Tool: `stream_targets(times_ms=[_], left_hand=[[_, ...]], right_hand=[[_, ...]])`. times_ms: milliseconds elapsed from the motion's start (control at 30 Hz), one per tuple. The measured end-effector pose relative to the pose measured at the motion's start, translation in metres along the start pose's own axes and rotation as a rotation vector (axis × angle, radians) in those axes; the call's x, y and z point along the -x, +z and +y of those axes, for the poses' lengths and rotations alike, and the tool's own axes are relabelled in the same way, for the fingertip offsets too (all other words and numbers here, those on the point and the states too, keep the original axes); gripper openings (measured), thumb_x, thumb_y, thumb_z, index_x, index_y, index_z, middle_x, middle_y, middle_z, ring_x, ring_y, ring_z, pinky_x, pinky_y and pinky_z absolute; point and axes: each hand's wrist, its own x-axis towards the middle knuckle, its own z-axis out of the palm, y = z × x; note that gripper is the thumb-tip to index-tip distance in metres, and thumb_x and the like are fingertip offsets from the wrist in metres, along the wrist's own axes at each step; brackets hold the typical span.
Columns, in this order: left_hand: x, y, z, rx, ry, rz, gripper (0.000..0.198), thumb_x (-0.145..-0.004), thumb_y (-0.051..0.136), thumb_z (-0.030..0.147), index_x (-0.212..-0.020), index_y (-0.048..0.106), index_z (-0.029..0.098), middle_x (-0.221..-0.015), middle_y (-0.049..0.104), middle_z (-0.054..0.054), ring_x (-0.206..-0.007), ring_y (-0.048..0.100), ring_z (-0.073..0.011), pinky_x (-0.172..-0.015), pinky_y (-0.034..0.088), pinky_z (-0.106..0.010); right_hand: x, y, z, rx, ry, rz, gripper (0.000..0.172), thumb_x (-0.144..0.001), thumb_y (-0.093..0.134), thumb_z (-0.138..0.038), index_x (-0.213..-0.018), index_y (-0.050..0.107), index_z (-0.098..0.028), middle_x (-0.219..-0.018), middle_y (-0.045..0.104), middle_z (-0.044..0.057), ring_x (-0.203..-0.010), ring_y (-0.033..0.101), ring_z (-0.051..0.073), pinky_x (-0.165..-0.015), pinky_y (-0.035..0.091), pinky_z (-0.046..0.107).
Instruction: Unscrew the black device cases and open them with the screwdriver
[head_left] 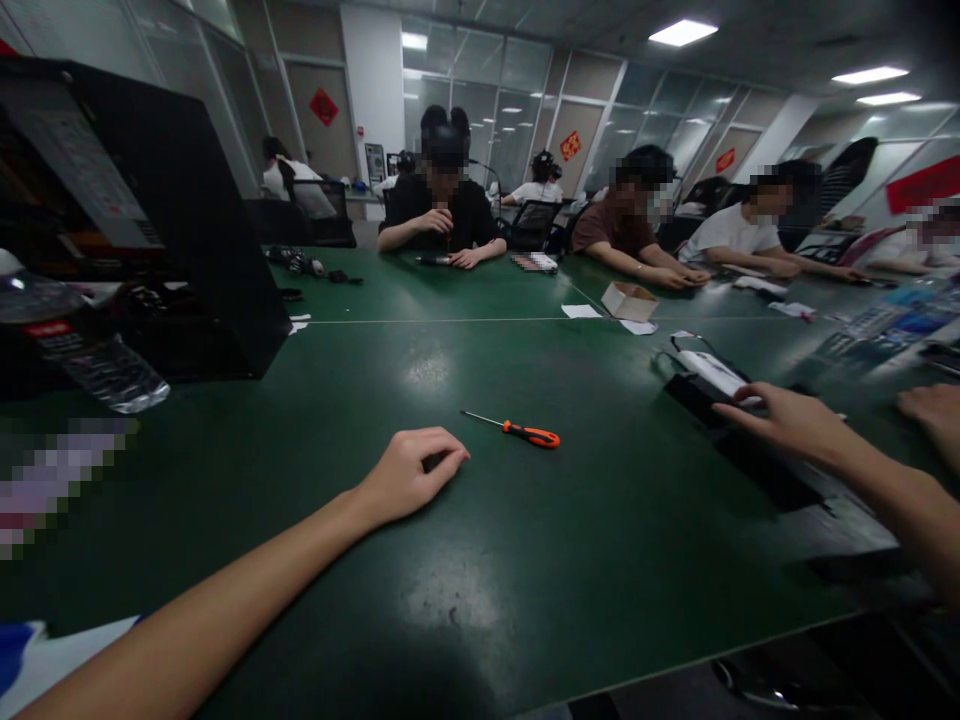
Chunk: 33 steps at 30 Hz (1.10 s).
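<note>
My left hand (416,468) rests on the green table, its thumb and fingertips pressed together. The gap inside the curled fingers shows bare, and nothing sticks out of them. Just beyond it lies a screwdriver (531,434) with an orange and black handle, its thin metal shaft pointing left; the hand does not touch it. At the right, my right hand (795,425) is stretched over a dark, box-like thing (772,470), thumb and fingers apart. A white object (709,370) lies at its fingertips; whether they touch it I cannot tell.
A black computer case (217,230) stands at the left, a clear plastic bottle (127,370) before it. Farther back are a small cardboard box (630,300) and paper slips (581,311). Co-workers sit across the table; another person's hand (932,412) is at the right edge. Several water bottles (892,310) stand there.
</note>
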Motion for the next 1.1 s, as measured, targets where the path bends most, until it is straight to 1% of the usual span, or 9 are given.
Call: stream_targets(times_ms=[167,333,467,600,700,800,900,1000,1100], left_hand=[[-0.003,-0.003,0.0,0.037,-0.134,0.095,0.025,-0.096,0.055,0.027,-0.085,0.074,0.015,-0.081,0.074,-0.005,-0.07,0.065,-0.0162,-0.067,0.049,-0.027],[-0.005,-0.002,-0.009,0.193,-0.276,0.228,0.029,-0.097,0.055,0.037,-0.095,0.073,0.015,-0.083,0.074,-0.006,-0.074,0.067,-0.0181,-0.067,0.051,-0.028],[-0.004,-0.001,-0.015,0.319,-0.298,0.235,0.032,-0.096,0.058,0.04,-0.113,0.069,0.015,-0.106,0.074,-0.011,-0.094,0.07,-0.0228,-0.08,0.055,-0.033],[-0.003,-0.002,-0.015,0.373,-0.221,0.164,0.034,-0.095,0.061,0.038,-0.12,0.065,0.016,-0.119,0.07,-0.013,-0.108,0.067,-0.0255,-0.095,0.052,-0.039],[-0.002,-0.004,-0.013,0.391,-0.173,0.05,0.037,-0.095,0.061,0.038,-0.123,0.063,0.015,-0.121,0.069,-0.014,-0.11,0.066,-0.0263,-0.094,0.052,-0.039],[-0.001,-0.008,-0.009,0.362,-0.129,-0.108,0.043,-0.092,0.065,0.042,-0.127,0.063,0.017,-0.123,0.069,-0.013,-0.11,0.066,-0.0275,-0.091,0.052,-0.039],[-0.002,-0.011,-0.005,0.308,-0.082,-0.26,0.058,-0.081,0.077,0.046,-0.13,0.063,0.018,-0.126,0.068,-0.013,-0.114,0.064,-0.0297,-0.097,0.05,-0.042],[-0.003,-0.012,-0.001,0.245,-0.048,-0.355,0.065,-0.073,0.085,0.044,-0.13,0.064,0.021,-0.13,0.067,-0.012,-0.117,0.063,-0.0307,-0.104,0.047,-0.044],[-0.003,-0.009,0.003,0.208,-0.03,-0.36,0.062,-0.073,0.086,0.042,-0.129,0.067,0.022,-0.128,0.07,-0.011,-0.115,0.066,-0.0294,-0.103,0.049,-0.041]], right_hand=[[-0.004,-0.014,-0.018,-0.05,0.009,-0.061,0.036,-0.088,0.057,-0.052,-0.087,0.065,-0.017,-0.083,0.074,0.018,-0.066,0.069,0.024,-0.063,0.048,0.034],[0.018,-0.04,-0.08,-0.075,-0.059,0.001,0.026,-0.086,0.067,-0.04,-0.098,0.066,-0.016,-0.082,0.074,0.013,-0.068,0.068,0.024,-0.064,0.047,0.034],[0.054,-0.046,-0.162,-0.381,-0.482,0.056,0.028,-0.09,0.066,-0.043,-0.102,0.065,-0.018,-0.101,0.074,0.012,-0.087,0.071,0.024,-0.078,0.053,0.035],[0.087,-0.027,-0.242,-0.547,-0.86,-0.077,0.017,-0.094,0.062,-0.036,-0.101,0.06,-0.021,-0.108,0.073,0.009,-0.094,0.071,0.021,-0.082,0.056,0.035],[0.1,-0.005,-0.277,-0.621,-0.994,-0.189,0.013,-0.092,0.064,-0.028,-0.1,0.057,-0.021,-0.116,0.071,0.01,-0.105,0.07,0.021,-0.092,0.056,0.037],[0.103,0.01,-0.285,-0.727,-1.024,-0.176,0.017,-0.091,0.067,-0.029,-0.101,0.056,-0.021,-0.122,0.069,0.011,-0.112,0.067,0.021,-0.096,0.055,0.038],[0.095,0.016,-0.273,-0.753,-1.022,-0.045,0.013,-0.095,0.062,-0.031,-0.103,0.059,-0.022,-0.117,0.07,0.01,-0.11,0.066,0.021,-0.096,0.055,0.04],[0.081,0.022,-0.26,-0.652,-0.831,0.11,0.022,-0.096,0.061,-0.033,-0.114,0.061,-0.022,-0.118,0.068,0.012,-0.111,0.065,0.025,-0.096,0.055,0.046],[0.072,0.031,-0.256,-0.503,-0.687,0.071,0.032,-0.094,0.062,-0.035,-0.123,0.061,-0.022,-0.119,0.068,0.013,-0.108,0.065,0.028,-0.091,0.056,0.05]])
